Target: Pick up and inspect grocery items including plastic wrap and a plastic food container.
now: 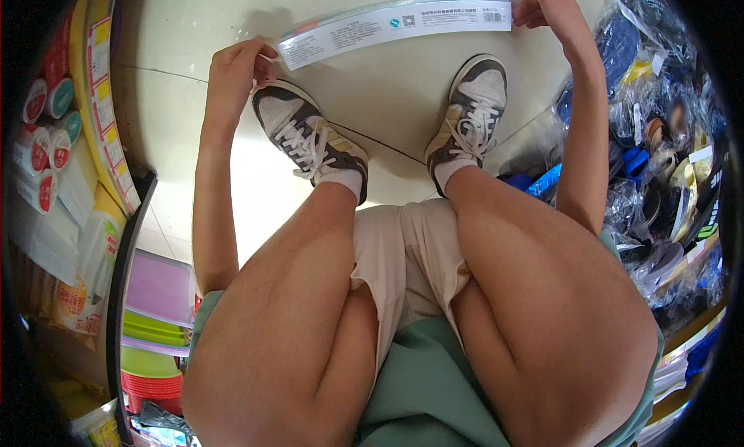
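Observation:
A long, narrow white carton (401, 28) with printed text, a square code and a barcode lies across the floor in front of my shoes. My left hand (238, 75) is at its left end, the fingers bent just beside the corner and close to the toe of my left shoe (308, 133). At the carton's right end is my right hand (546, 11), its fingers curled beside the edge. Whether either hand's fingertips touch the carton cannot be told. My right shoe (474, 110) stands below the carton's right half.
Shelves on the left bear a price-label strip (104, 110), rolls (38, 150) and plastic packs. Below them are stacked coloured plastic containers (154, 330). On the right, plastic-wrapped footwear (657, 156) is heaped beside my right arm. Pale floor tiles (378, 104) lie between.

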Tool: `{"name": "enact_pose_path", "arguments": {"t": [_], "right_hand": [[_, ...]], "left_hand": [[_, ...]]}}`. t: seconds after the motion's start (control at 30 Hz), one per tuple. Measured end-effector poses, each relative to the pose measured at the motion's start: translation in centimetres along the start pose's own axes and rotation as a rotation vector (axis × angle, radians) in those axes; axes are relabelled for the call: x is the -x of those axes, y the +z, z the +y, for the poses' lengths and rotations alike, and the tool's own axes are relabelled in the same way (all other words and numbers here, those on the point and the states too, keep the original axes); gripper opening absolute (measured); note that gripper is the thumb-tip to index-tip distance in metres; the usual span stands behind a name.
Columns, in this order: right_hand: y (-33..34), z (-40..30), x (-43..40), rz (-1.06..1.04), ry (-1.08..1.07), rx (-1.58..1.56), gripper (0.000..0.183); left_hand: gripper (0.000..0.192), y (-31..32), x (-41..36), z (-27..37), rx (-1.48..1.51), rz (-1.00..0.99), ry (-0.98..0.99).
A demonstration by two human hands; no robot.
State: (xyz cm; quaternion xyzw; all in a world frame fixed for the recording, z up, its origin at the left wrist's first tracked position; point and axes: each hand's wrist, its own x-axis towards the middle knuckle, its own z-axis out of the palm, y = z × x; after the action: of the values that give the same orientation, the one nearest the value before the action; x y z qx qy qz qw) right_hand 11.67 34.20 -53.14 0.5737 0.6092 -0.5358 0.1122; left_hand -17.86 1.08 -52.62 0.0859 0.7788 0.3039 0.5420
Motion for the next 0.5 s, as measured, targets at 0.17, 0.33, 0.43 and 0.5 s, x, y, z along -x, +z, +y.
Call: {"name": "enact_pose_path", "arguments": {"t": [0.17, 0.33, 0.43, 0.5], "right_hand": [[0.2, 0.4, -0.4, -0.007, -0.015, -0.017, 0.038], [0.0, 0.6, -0.6, -0.018, 0.013, -0.059, 0.039], [-0.1, -0.1, -0.1, -0.025, 0.014, -0.064, 0.04], [-0.1, -0.2, -0.1, -0.024, 0.015, -0.047, 0.041]], "left_hand": [[0.04, -0.6, -0.3, -0.5, -0.06, -0.031, -0.04], [0.046, -0.3, 0.1, 0.2, -0.018, -0.034, -0.099], [0.047, -0.4, 0.3, 0.5, -0.03, -0.021, -0.117], [0.048, -0.7, 0.3, 0.5, -0.033, -0.04, -0.123]]}}
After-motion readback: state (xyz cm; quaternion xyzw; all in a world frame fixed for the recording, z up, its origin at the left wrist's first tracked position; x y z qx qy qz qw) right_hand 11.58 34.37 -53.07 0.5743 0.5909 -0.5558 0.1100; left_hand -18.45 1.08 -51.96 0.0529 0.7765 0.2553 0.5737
